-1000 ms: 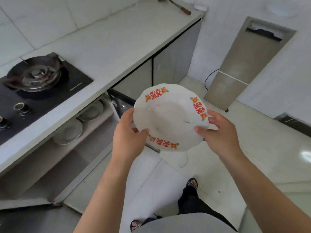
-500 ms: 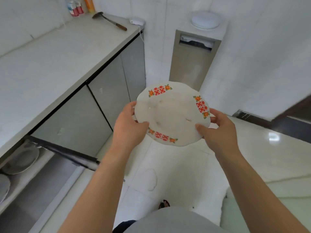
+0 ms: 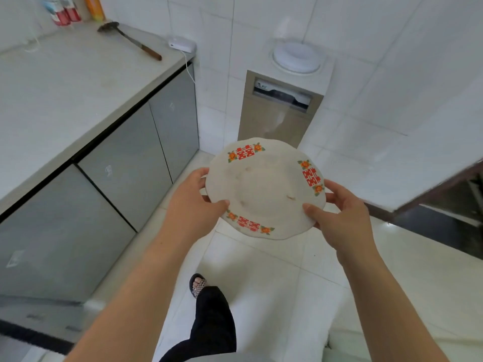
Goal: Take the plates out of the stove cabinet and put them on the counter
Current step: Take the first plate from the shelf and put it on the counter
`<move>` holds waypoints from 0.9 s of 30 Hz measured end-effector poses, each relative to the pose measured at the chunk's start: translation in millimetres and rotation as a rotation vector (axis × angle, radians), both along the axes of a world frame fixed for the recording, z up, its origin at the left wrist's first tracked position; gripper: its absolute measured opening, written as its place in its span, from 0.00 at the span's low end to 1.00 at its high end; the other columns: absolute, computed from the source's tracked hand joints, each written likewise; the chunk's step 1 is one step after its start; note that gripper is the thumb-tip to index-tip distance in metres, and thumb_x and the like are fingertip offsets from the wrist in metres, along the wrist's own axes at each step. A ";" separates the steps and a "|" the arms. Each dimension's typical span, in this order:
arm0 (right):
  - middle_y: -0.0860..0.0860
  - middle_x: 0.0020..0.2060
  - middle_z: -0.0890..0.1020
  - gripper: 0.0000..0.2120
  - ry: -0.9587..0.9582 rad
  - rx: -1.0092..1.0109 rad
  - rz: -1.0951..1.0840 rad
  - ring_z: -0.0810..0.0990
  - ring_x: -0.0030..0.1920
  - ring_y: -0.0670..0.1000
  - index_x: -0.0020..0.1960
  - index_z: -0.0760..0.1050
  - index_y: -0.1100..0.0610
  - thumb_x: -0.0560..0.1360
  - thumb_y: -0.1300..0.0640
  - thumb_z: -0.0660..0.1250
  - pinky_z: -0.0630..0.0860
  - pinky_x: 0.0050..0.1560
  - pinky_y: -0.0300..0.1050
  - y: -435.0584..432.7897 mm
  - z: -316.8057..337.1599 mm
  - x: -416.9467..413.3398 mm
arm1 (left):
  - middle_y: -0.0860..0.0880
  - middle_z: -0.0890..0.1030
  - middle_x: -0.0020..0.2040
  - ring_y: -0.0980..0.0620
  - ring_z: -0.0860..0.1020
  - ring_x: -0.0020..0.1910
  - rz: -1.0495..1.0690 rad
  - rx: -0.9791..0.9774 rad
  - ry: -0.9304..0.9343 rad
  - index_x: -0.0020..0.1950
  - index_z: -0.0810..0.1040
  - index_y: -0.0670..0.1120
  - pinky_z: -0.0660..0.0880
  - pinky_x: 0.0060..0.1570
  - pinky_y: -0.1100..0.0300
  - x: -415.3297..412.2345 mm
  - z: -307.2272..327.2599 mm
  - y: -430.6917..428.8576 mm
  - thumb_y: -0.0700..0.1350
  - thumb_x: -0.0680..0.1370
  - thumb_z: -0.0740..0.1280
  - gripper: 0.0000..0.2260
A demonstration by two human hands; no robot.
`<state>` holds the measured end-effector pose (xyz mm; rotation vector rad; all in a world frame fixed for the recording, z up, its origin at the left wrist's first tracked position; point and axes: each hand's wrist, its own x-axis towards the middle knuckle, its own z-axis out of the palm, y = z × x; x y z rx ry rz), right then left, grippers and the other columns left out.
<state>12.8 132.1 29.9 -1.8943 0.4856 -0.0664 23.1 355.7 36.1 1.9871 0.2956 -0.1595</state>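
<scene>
We see a pale grey table (image 3: pixel 65 82) running along the left, its top bare in the middle. At its far end lie a metal spatula (image 3: pixel 130 40) with a wooden handle and a small white device (image 3: pixel 182 44) with a cord hanging over the edge. Red-and-white bottles (image 3: pixel 62 11) and an orange bottle (image 3: pixel 94 7) stand against the wall. Below the top are shut grey cabinet doors (image 3: pixel 125 173). White tiles cover the wall (image 3: pixel 392 74) and the glossy floor (image 3: pixel 261 283). A beige floor-standing unit (image 3: pixel 277 118) with a round white lid (image 3: pixel 296 58) stands in the corner.

The plate (image 3: pixel 264 189) is in the air over the floor, right of the table and apart from it, tilted towards us. The left hand (image 3: pixel 193 205) grips its left rim and the right hand (image 3: pixel 342 218) its right rim, each with the thumb on top and fingers curled beneath.

We read three red double-happiness characters on the plate's rim, flanked by orange flowers. The bottle labels and door stickers are too blurred to read.
</scene>
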 end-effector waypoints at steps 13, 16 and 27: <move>0.44 0.46 0.79 0.24 -0.062 -0.031 0.167 0.80 0.35 0.35 0.60 0.73 0.47 0.69 0.64 0.72 0.79 0.35 0.42 85.0 22.4 233.3 | 0.54 0.75 0.65 0.53 0.80 0.51 0.132 -0.035 -0.010 0.68 0.67 0.53 0.70 0.49 0.59 212.5 4.2 86.0 0.40 0.70 0.72 0.29; 0.45 0.48 0.79 0.23 -0.034 -0.020 0.204 0.83 0.39 0.43 0.59 0.72 0.46 0.69 0.64 0.72 0.80 0.39 0.43 96.0 18.8 269.4 | 0.55 0.76 0.61 0.56 0.79 0.46 0.140 -0.020 0.014 0.67 0.68 0.53 0.69 0.44 0.65 243.4 0.3 98.5 0.40 0.70 0.72 0.28; 0.46 0.49 0.80 0.24 0.021 0.063 0.486 0.81 0.41 0.43 0.63 0.71 0.49 0.70 0.63 0.71 0.80 0.50 0.53 186.9 4.6 459.9 | 0.58 0.77 0.54 0.63 0.78 0.40 0.418 0.070 0.034 0.66 0.70 0.52 0.68 0.35 0.70 367.6 0.2 175.4 0.40 0.68 0.72 0.28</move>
